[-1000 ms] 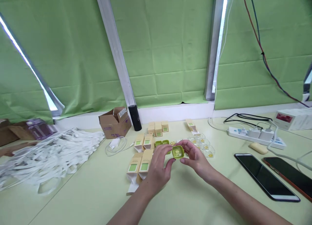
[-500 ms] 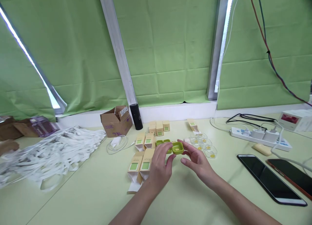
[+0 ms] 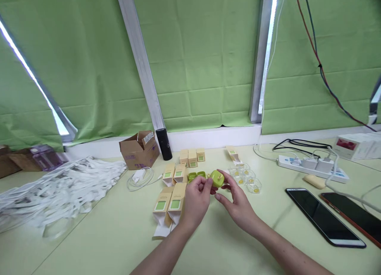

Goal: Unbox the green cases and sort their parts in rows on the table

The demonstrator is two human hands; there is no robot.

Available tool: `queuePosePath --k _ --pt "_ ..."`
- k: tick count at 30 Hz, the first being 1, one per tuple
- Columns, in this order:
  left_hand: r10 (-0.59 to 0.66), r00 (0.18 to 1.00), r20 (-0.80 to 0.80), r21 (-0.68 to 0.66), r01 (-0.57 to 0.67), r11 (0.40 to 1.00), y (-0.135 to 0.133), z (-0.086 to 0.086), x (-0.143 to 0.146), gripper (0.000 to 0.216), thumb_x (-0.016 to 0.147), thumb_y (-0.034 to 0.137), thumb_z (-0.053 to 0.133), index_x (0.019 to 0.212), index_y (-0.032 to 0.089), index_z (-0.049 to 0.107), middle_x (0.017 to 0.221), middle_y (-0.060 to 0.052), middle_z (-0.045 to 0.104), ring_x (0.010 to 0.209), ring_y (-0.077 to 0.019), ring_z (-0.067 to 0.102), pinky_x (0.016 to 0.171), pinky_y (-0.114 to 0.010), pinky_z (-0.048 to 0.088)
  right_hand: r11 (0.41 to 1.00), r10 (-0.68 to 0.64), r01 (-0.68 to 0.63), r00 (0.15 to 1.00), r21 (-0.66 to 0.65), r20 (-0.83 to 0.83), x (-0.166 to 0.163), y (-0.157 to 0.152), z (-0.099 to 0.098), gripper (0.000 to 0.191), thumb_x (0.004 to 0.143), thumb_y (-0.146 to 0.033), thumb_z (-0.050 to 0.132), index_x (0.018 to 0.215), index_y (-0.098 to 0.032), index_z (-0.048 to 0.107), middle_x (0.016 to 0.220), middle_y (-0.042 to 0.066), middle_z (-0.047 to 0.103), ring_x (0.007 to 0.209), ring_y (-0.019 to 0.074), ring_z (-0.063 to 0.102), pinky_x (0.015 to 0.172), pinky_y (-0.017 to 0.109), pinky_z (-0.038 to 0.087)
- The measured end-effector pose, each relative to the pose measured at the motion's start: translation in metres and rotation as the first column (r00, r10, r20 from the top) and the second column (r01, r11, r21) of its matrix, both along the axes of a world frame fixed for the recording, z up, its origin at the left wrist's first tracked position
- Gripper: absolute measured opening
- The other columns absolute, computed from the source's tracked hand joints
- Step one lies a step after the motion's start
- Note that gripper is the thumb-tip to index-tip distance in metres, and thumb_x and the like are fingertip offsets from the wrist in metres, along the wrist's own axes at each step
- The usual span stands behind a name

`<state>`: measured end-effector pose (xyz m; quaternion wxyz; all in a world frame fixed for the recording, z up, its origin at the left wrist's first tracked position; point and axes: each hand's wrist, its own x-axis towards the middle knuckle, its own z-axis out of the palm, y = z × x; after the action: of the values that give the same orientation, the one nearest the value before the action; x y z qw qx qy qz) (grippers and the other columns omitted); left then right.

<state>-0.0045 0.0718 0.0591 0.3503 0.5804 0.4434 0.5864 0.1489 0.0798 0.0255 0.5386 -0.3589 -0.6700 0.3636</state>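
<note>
Over the middle of the table, my left hand (image 3: 197, 199) pinches a small rounded green case (image 3: 217, 179) between thumb and fingers. The case shows its smooth outer side, with a small pale loop or strap on it. My right hand (image 3: 238, 201) curves around its right side, fingertips against it and thumb held lower. Just behind my left hand lie more small green open cases (image 3: 193, 175), partly hidden. Left of that hand stand several tan cartons with green windows (image 3: 175, 203), their near flaps open. Clear plastic cups with yellow bits (image 3: 253, 185) sit beyond my right hand.
A heap of white straps (image 3: 59, 191) covers the left side. Behind are a cardboard box (image 3: 139, 152), a black cylinder (image 3: 164, 145) and a white charger (image 3: 139, 175). Rightward lie a power strip (image 3: 285, 162), a beige oval object (image 3: 314, 181) and two phones (image 3: 324, 217).
The green case was showing its hollow inside and now shows its rounded outside. My left fingers have curled in around it. Another person's hand at the far left has left view.
</note>
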Motion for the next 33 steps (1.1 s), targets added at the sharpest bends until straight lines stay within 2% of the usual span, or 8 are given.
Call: queuePosePath --k 4,10,12,16,21,24,27,33 --pt "-0.054 0.996 0.075 -0.002 0.054 0.999 0.000 0.000 0.008 0.041 0.092 0.055 0.068 0.076 0.018 0.061 0.070 -0.003 0.072 0.066 -0.0182 0.071 0.065 -0.029 0.058 1.000 -0.029 0.029 0.998 0.002 -0.046 -0.001 0.000 0.002 0.047 0.097 -0.038 0.061 0.143 -0.033 0.051 0.135 0.008 0.060 0.119 0.0278 0.061 0.107 0.051 0.051" --pt "-0.125 0.980 0.157 0.008 0.125 0.992 -0.003 -0.015 0.010 0.043 0.091 0.057 0.069 0.076 0.017 0.061 0.068 -0.002 0.069 0.064 -0.0162 0.068 0.064 -0.027 0.055 1.000 0.005 -0.003 0.996 0.020 -0.087 0.001 -0.001 0.006 0.041 0.094 -0.035 0.065 0.135 -0.032 0.058 0.139 0.008 0.057 0.126 0.0283 0.058 0.107 0.047 0.052" --pt "-0.137 0.975 0.177 0.003 0.138 0.990 -0.004 -0.020 0.009 0.044 0.091 0.058 0.069 0.076 0.017 0.060 0.067 -0.002 0.068 0.063 -0.0155 0.067 0.063 -0.027 0.055 0.999 0.030 -0.029 0.995 0.013 -0.096 0.001 -0.003 0.008 0.042 0.093 -0.033 0.067 0.134 -0.031 0.059 0.141 0.008 0.057 0.130 0.0285 0.056 0.106 0.045 0.053" --pt "-0.166 0.966 0.199 -0.019 0.173 0.985 -0.006 -0.025 0.008 0.045 0.093 0.059 0.066 0.078 0.016 0.061 0.069 -0.003 0.068 0.062 -0.0155 0.066 0.062 -0.028 0.055 0.981 0.150 -0.169 0.972 -0.094 -0.181 0.000 -0.006 0.010 0.046 0.095 -0.033 0.064 0.140 -0.031 0.055 0.137 0.010 0.062 0.123 0.0283 0.062 0.088 0.039 0.061" --pt "-0.162 0.973 0.164 -0.028 0.168 0.985 -0.005 -0.029 0.008 0.044 0.095 0.057 0.064 0.081 0.015 0.062 0.072 -0.004 0.068 0.064 -0.0151 0.065 0.064 -0.028 0.055 0.968 0.180 -0.218 0.948 -0.122 -0.261 -0.001 -0.008 0.011 0.053 0.095 -0.035 0.067 0.145 -0.032 0.051 0.143 0.010 0.060 0.123 0.0269 0.063 0.090 0.038 0.060" --pt "-0.079 0.988 0.131 0.007 0.079 0.997 -0.006 -0.029 0.006 0.040 0.093 0.055 0.068 0.088 0.016 0.063 0.081 -0.005 0.069 0.071 -0.0162 0.067 0.067 -0.028 0.056 0.970 0.158 -0.208 0.935 -0.127 -0.319 -0.002 -0.008 0.013 0.050 0.091 -0.035 0.072 0.136 -0.033 0.051 0.133 0.008 0.064 0.119 0.0247 0.064 0.092 0.038 0.059" --pt "0.001 0.994 0.109 0.077 -0.009 0.997 -0.007 -0.027 0.004 0.035 0.091 0.051 0.072 0.099 0.018 0.063 0.099 -0.008 0.069 0.090 -0.0195 0.068 0.079 -0.031 0.058 0.975 0.136 -0.187 0.929 -0.120 -0.344 -0.002 -0.007 0.013 0.040 0.088 -0.035 0.077 0.120 -0.032 0.053 0.119 0.004 0.067 0.116 0.0228 0.065 0.100 0.040 0.055" --pt "-0.020 0.998 0.062 0.155 0.011 0.988 -0.008 -0.028 0.001 0.034 0.094 0.042 0.071 0.119 0.021 0.060 0.115 -0.010 0.066 0.105 -0.0218 0.065 0.094 -0.037 0.056 0.972 0.164 -0.207 0.936 -0.109 -0.311 0.000 -0.007 0.011 0.039 0.089 -0.037 0.075 0.120 -0.032 0.052 0.120 0.004 0.063 0.121 0.0228 0.062 0.104 0.040 0.054"
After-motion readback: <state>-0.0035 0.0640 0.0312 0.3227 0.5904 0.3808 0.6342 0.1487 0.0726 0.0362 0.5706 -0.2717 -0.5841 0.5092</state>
